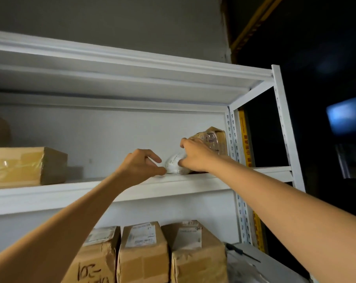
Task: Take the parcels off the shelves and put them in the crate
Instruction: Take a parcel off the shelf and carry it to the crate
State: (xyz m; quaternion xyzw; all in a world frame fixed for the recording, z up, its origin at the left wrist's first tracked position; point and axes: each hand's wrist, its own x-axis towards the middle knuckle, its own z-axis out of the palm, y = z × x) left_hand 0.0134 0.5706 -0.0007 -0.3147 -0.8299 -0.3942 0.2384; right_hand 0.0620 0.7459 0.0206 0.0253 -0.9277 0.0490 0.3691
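A small white wrapped parcel [174, 164] lies at the front edge of the upper shelf [132, 187]. My right hand [195, 155] grips it from the right, fingers curled over its top. My left hand [141, 165] hovers just left of it, fingers loosely curled, thumb near the parcel's left end; whether it touches is unclear. Behind my right hand stands a brown taped parcel [213, 139] against the shelf's right post. The crate is out of view.
A large brown box [24, 166] sits on the same shelf at the left. Three brown cartons [144, 252] with labels stand on the shelf below, beside a white box [260, 264]. A white upright post [285, 123] bounds the rack on the right; beyond it is dark.
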